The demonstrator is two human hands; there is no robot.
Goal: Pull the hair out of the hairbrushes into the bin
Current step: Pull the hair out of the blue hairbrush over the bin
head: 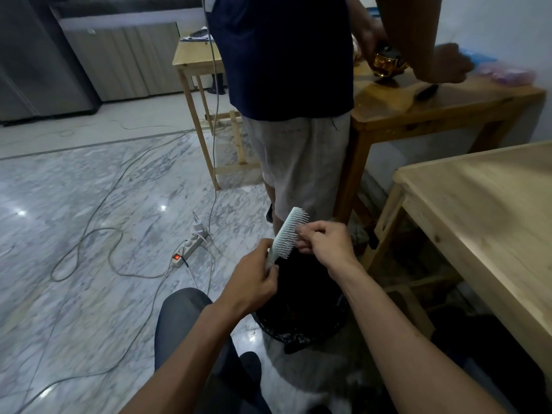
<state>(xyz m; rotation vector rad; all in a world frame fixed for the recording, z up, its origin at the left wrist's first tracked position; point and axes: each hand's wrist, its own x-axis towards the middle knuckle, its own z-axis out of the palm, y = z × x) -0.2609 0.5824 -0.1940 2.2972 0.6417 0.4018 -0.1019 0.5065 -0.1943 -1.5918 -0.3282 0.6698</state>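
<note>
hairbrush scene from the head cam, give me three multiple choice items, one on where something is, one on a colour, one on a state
1. Where is the hairbrush held?
A. flat on the wooden table
B. above the black-lined bin
C. on the marble floor

2. What colour is the hairbrush?
A. pale blue-green
B. red
C. black

3. What is the right hand doing?
A. resting open on the table
B. gripping the bin rim
C. pinching at the bristles

Answers:
1 B: the left hand holds the brush by its handle over the bin.
2 A: its body and bristles look pale blue-green.
3 C: the fingertips close among the bristles; any hair is too fine to see.
</note>
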